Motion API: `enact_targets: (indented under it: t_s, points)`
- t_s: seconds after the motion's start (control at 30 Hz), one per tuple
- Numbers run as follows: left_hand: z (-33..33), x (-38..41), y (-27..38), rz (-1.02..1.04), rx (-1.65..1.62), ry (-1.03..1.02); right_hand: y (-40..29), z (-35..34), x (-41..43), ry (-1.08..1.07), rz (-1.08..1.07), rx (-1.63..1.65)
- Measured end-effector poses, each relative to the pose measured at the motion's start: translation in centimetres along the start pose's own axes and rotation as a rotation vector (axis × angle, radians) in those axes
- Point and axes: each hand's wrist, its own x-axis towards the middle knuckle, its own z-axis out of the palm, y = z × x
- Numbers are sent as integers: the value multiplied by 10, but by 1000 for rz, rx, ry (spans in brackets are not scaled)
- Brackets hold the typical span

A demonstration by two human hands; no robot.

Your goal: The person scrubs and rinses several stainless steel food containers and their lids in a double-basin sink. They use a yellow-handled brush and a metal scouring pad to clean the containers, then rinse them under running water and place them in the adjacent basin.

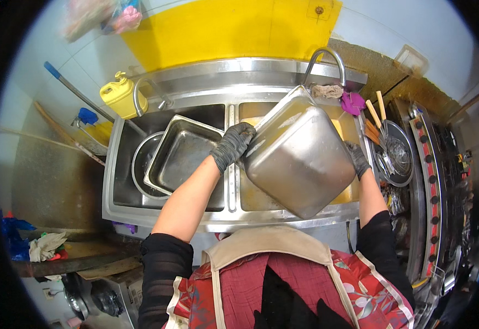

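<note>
A deep stainless steel pan (301, 152) is tilted above the right sink basin (260, 199), its outer bottom turned up towards me. My left hand (235, 144), in a dark grey glove, grips its left rim. On the far right side my right hand (356, 158), gloved alike, holds the pan; its fingers are partly hidden behind the metal. A second rectangular steel pan (190, 154) rests at a slant in the left basin (126, 164), on top of a round metal bowl (138, 164). The inside of the held pan is out of sight.
Two curved faucets (340, 61) rise behind the basins. A yellow jug (120, 96) stands at the back left. Beige cloth (326, 91) and a magenta cloth (352, 103) lie at the back right. Right of the sink are a bowl of utensils (406, 164) and a stove with knobs (432, 179).
</note>
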Motion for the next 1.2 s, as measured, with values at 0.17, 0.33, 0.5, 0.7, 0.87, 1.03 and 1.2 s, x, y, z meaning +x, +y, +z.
enact_targets:
  t_s: [0.17,0.33,0.5,0.7,0.87,1.03,1.2]
  points:
    - [-8,-7,-10,-148,-83,-7,3,13,2,-97,206,378]
    - [-13,-8,-35,-213,-38,-68,6,41,-17,-211,651,788]
    - [4,-7,-102,-378,-572,125,-1,89,-35,-303,630,933]
    - [11,-12,-98,-562,-800,95,-7,93,-39,-166,514,874]
    - [5,-33,-71,-508,-920,29,-47,63,-36,-122,373,584]
    - [-1,-47,-74,-430,-889,157,-59,37,-29,-84,281,827]
    - [-66,-60,-55,-338,-792,349,-9,20,-34,3,499,704]
